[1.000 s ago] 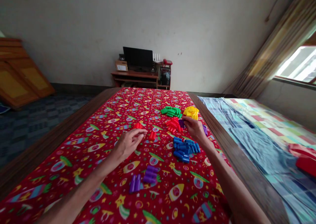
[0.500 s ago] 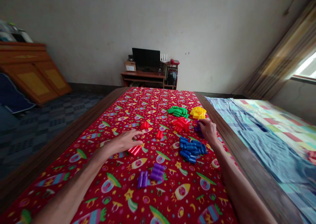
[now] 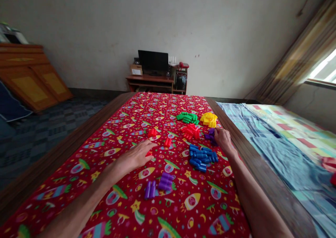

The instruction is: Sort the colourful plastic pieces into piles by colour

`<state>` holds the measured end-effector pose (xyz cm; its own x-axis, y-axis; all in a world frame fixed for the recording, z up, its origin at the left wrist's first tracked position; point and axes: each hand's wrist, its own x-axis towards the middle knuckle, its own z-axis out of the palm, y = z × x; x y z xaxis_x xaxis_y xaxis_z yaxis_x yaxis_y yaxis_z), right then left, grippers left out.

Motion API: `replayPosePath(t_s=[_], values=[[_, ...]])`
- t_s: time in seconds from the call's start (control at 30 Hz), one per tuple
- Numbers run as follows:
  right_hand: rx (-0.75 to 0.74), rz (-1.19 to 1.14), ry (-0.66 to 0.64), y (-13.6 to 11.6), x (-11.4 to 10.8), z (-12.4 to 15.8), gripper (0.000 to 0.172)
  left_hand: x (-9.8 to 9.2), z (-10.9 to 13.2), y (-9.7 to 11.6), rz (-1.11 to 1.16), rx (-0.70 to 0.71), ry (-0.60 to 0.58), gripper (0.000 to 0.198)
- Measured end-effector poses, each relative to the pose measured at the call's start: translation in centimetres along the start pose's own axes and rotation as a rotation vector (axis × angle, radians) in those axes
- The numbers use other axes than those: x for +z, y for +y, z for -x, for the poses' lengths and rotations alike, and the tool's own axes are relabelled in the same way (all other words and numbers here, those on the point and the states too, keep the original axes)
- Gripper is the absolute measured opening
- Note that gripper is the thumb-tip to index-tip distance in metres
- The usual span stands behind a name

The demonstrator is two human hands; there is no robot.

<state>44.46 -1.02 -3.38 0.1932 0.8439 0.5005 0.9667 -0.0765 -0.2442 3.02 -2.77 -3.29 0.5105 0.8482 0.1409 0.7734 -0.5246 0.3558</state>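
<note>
My left hand (image 3: 133, 157) lies palm down on the red rocket-print cloth (image 3: 126, 126), its fingers covering a red block (image 3: 148, 153) that peeks out at the fingertips. At the cloth's right side, my right hand (image 3: 222, 138) has its fingers curled on a small cluster of purple blocks (image 3: 210, 135). Between the hands lie a blue pile (image 3: 202, 157) and a red pile (image 3: 190, 131). Two loose red blocks (image 3: 152, 132) lie just beyond my left hand. Purple blocks (image 3: 166, 181) lie nearer me.
A green pile (image 3: 187, 117) and a yellow pile (image 3: 209, 119) sit farther up the cloth. The wooden table edge (image 3: 244, 140) runs along the right, beside a patchwork blanket (image 3: 283, 140). A desk with a monitor (image 3: 153, 60) stands at the far wall, a wooden cabinet (image 3: 28, 80) at left.
My right hand carried a purple block from near the red pile rightward down to the purple cluster. My left hand lowered onto a red block and slid forward with it.
</note>
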Motion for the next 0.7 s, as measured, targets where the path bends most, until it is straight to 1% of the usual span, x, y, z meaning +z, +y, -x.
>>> replayPosePath(t_s=[0.07, 0.13, 0.2, 0.27, 0.3, 0.37, 0.43, 0.53, 0.6, 0.67, 0.7], values=[[0.025, -0.056, 0.002, 0.3, 0.0, -0.1, 0.035, -0.3, 0.4, 1.9, 0.03, 0.069, -0.02, 0.042], [0.064, -0.123, 0.001, 0.5, 0.0, -0.2, 0.036, -1.0, 1.1, 4.3, 0.08, 0.127, -0.101, 0.045], [0.111, -0.185, 0.018, 0.6, -0.2, -0.4, 0.037, -1.7, 2.0, 6.4, 0.124, 0.166, -0.232, 0.049], [0.152, -0.234, 0.05, 0.7, -0.6, -0.5, 0.038, -2.2, 3.1, 7.7, 0.135, 0.199, -0.325, 0.056], [0.167, -0.257, 0.068, 0.7, -0.9, -0.6, 0.038, -2.3, 3.7, 8.0, 0.128, 0.205, -0.349, 0.06], [0.191, -0.306, 0.106, 0.7, -1.7, -0.8, 0.039, -2.2, 4.9, 7.8, 0.103, 0.185, -0.366, 0.071], [0.215, -0.35, 0.14, 0.5, -2.4, -1.0, 0.04, -1.9, 6.2, 6.9, 0.075, 0.137, -0.385, 0.083], [0.208, -0.431, 0.156, -0.7, -3.3, -1.3, 0.039, -1.0, 7.6, 5.6, 0.018, 0.059, -0.419, 0.097], [0.163, -0.506, 0.144, -2.4, -3.8, -1.3, 0.037, -0.2, 8.0, 5.1, -0.018, 0.039, -0.4, 0.099], [0.081, -0.595, 0.1, -4.8, -4.5, -0.9, 0.034, 0.8, 7.9, 5.0, -0.04, 0.061, -0.338, 0.095], [0.012, -0.637, 0.053, -6.2, -4.9, -0.3, 0.033, 1.5, 7.8, 5.1, -0.049, 0.09, -0.294, 0.091]])
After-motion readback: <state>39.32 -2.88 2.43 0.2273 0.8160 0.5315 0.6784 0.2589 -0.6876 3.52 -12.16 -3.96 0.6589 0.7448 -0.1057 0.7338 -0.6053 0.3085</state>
